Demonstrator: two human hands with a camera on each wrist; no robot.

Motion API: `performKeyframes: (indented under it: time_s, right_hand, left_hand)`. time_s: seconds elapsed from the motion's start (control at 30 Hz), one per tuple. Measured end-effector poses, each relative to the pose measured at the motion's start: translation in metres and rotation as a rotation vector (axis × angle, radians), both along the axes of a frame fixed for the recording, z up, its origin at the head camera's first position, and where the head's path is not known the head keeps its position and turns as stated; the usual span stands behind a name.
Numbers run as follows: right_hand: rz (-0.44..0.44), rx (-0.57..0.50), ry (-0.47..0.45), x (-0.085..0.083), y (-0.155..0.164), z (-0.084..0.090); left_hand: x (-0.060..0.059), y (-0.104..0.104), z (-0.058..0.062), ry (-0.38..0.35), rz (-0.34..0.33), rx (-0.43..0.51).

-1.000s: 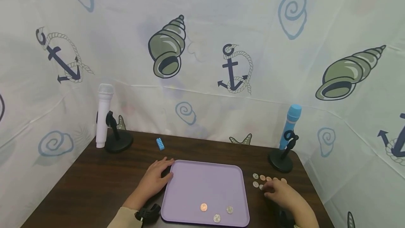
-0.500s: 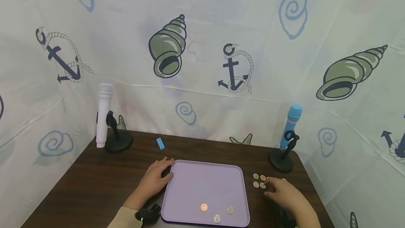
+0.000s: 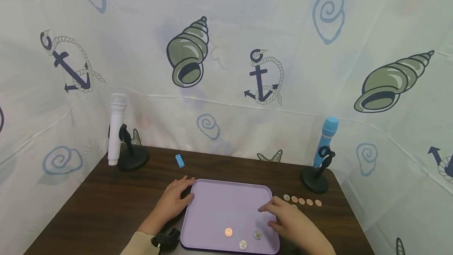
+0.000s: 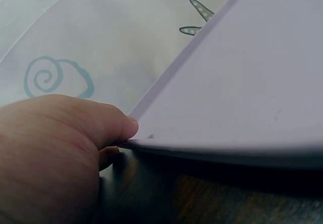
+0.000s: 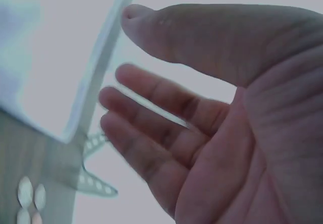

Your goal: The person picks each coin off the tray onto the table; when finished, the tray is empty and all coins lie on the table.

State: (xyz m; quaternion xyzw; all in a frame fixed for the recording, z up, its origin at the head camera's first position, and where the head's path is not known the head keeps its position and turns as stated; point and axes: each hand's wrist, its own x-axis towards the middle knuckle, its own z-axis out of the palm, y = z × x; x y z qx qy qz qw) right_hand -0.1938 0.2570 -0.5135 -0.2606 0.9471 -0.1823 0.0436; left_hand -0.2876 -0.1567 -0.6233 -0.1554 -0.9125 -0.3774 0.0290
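Head view: right hand [image 3: 290,221] open over tray [image 3: 226,204], nothing visibly held; left hand [image 3: 175,200] pressing tray rim, a nudge could scatter coins [image 3: 242,237].

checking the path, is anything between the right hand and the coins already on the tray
Nothing visible. The right hand hangs over the purple tray, with only bare tray surface between its fingers and the three coins near the front edge.

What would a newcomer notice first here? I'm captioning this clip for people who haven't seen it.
The lilac tray at the middle of the dark table, with three coins near its front edge. The right hand hovers open over its right side; the left hand rests at its left edge. More coins lie in a row right of the tray.
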Motion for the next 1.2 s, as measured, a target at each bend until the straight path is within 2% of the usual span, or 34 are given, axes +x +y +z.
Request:
performKeyframes:
  time_s: [0.13, 0.3, 0.43, 0.6, 0.73, 0.87, 1.07, 1.2]
  right_hand:
    - [0.061, -0.004, -0.075, 0.002, -0.016, -0.011]
    - [0.044, 0.036, -0.153, 0.000, -0.024, -0.031]
    - [0.050, 0.058, -0.150, -0.002, -0.027, -0.043]
    - [0.070, 0.064, -0.161, -0.003, -0.031, -0.045]
    - [0.070, 0.062, -0.226, -0.004, -0.034, -0.044]
    - [0.030, 0.043, -0.288, -0.003, -0.033, -0.043]
    - [-0.033, 0.031, -0.319, -0.002, -0.028, -0.045]
    - [-0.042, 0.044, -0.328, -0.002, -0.028, -0.046]
  left_hand:
    - [0.000, 0.000, 0.000, -0.006, 0.003, 0.005]
    - [0.000, 0.001, -0.001, -0.012, 0.001, 0.011]
    - [0.001, 0.002, 0.000, -0.017, 0.001, 0.016]
    - [0.002, 0.002, 0.002, 0.003, 0.008, 0.013]
    - [0.002, 0.001, 0.001, 0.002, 0.014, 0.010]
    - [0.001, 0.000, -0.001, 0.000, 0.010, 0.010]
    - [0.000, -0.001, -0.003, 0.005, 0.014, 0.001]
    - [0.000, -0.001, -0.003, 0.011, 0.016, 0.001]
